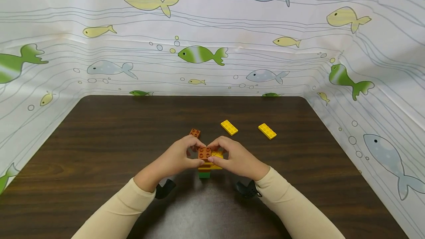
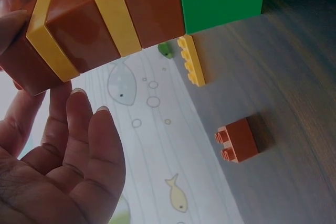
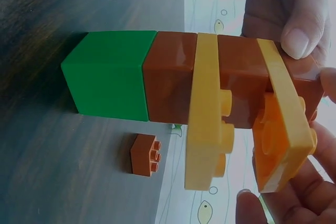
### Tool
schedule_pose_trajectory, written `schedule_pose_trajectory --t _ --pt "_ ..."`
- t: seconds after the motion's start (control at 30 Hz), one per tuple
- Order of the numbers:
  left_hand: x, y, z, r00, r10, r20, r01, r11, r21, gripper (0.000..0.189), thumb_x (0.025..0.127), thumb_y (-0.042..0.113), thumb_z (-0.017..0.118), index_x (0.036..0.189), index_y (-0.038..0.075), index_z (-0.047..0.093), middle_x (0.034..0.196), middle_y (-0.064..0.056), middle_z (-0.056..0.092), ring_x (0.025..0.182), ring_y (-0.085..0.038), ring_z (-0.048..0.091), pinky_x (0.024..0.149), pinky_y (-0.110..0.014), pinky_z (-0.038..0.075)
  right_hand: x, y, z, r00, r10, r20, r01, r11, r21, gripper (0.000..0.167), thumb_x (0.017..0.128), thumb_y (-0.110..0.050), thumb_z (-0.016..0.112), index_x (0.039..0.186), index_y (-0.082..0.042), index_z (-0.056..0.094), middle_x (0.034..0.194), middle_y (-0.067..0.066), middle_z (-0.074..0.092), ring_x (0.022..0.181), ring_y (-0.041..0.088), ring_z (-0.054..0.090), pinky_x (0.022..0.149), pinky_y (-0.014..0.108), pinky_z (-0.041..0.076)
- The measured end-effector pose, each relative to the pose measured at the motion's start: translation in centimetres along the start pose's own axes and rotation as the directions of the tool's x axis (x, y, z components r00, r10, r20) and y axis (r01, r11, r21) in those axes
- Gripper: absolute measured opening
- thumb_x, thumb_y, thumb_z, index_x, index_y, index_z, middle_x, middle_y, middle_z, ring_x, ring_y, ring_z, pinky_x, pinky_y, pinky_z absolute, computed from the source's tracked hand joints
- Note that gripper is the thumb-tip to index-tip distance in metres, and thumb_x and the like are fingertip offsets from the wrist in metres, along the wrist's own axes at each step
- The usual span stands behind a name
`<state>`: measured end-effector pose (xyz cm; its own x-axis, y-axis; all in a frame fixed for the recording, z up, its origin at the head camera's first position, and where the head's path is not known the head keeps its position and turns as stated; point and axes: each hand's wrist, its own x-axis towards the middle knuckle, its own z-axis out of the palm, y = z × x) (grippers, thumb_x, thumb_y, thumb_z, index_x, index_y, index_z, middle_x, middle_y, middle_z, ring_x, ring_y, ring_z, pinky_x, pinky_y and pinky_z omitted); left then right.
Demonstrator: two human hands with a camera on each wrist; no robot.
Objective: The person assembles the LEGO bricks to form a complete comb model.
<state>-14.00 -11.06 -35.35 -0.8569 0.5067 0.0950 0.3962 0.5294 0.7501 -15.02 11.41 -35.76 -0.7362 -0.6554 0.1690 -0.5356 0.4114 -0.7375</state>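
Six-tier block tower [image 1: 204,165] we see upright near middle of table [image 1: 132,121]: green block [image 3: 110,74] at base, then lower brown brick [image 3: 169,77], lower yellow plate [image 3: 205,121], middle brown brick [image 3: 241,80], upper yellow plate [image 3: 289,113], top brown brick [image 1: 204,152]. Both plates jut toward 3 o'clock in head view. Left hand [image 1: 177,156] at 9 o'clock, right hand [image 1: 240,156] at 3, close together, both pinching top brown brick. Around tower we count loose brown brick [image 1: 195,132] at 11, nearer loose plate [image 1: 229,127] at 1, farther loose plate [image 1: 267,131] at 2.
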Motion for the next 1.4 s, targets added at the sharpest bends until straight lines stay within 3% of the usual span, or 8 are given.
schedule_pose_trajectory --t 0.27,0.8,1.13,1.4 --pt "0.0 0.1 0.0 1.000 -0.003 -0.003 0.003 1.000 0.006 0.030 0.081 0.010 0.076 0.108 0.006 0.062 0.096 -0.003 0.054 0.087 -0.018 0.049 0.072 -0.029 0.047 0.0 0.1 0.1 1.000 -0.004 -0.002 0.004 1.000 0.003 0.029 0.090 -0.018 0.069 0.115 -0.008 0.058 0.109 0.002 0.060 0.094 0.019 0.056 0.079 0.030 0.052" --pt "-0.3 -0.6 0.8 0.999 0.000 -0.044 -0.002 0.998 -0.061 0.031 0.083 0.010 0.075 0.111 0.004 0.063 0.102 -0.004 0.056 0.089 -0.020 0.051 0.076 -0.034 0.051 -0.2 0.6 0.2 0.999 0.010 -0.034 -0.009 0.999 0.038 0.034 0.091 -0.020 0.068 0.120 -0.007 0.059 0.113 0.002 0.061 0.100 0.017 0.057 0.090 0.036 0.049" --pt "-0.3 -0.7 0.9 0.999 -0.015 -0.044 0.011 0.996 -0.093 0.033 0.083 0.010 0.075 0.113 0.004 0.062 0.100 -0.004 0.055 0.090 -0.026 0.051 0.074 -0.030 0.050 -0.7 2.5 -1.1 0.982 0.080 -0.173 -0.066 0.994 0.081 0.036 0.095 -0.020 0.062 0.128 -0.005 0.056 0.120 0.009 0.060 0.105 0.024 0.056 0.089 0.045 0.046" --pt "-0.2 -0.8 0.9 0.999 -0.024 -0.027 0.021 0.995 -0.102 0.033 0.083 0.010 0.075 0.113 0.004 0.062 0.101 -0.003 0.055 0.090 -0.021 0.050 0.075 -0.030 0.050 -0.5 5.2 -2.4 0.943 0.168 -0.287 -0.143 0.984 0.105 0.036 0.095 -0.020 0.061 0.127 -0.003 0.056 0.116 0.012 0.061 0.104 0.025 0.057 0.085 0.041 0.046"
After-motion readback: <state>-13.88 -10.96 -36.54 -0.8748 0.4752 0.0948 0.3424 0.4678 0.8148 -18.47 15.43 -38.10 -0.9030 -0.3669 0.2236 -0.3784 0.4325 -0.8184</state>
